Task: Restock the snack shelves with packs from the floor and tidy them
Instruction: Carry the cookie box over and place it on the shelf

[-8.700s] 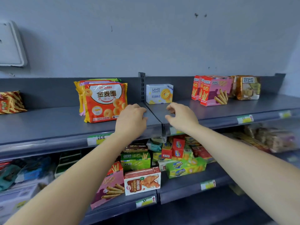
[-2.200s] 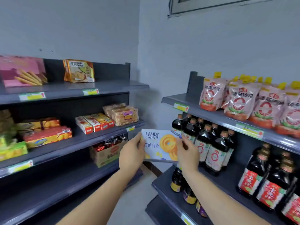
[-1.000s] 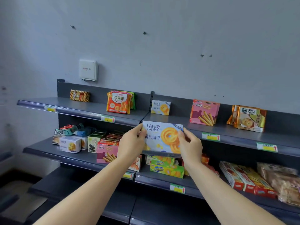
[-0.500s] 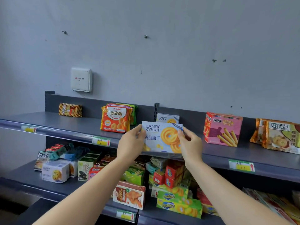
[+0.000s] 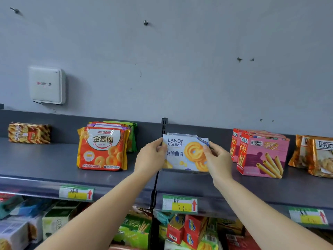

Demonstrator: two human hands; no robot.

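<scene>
Here the cookie box (image 5: 185, 154) stands upright at the top shelf (image 5: 45, 165), with bare shelf on each side, between the orange bag (image 5: 102, 148) and the pink boxes (image 5: 261, 154). A second box (image 5: 182, 135) is just behind it. The left hand (image 5: 151, 157) pinches its left edge and the right hand (image 5: 219, 159) pinches its right edge, fingers curled.

Cookie box (image 5: 185, 156) — carried over from sauce shelves; now at top shelf (image 5: 198, 184), fronting matching box (image 5: 180, 134).

Grey wall (image 5: 180, 51) bearing white box (image 5: 47, 85)
</scene>
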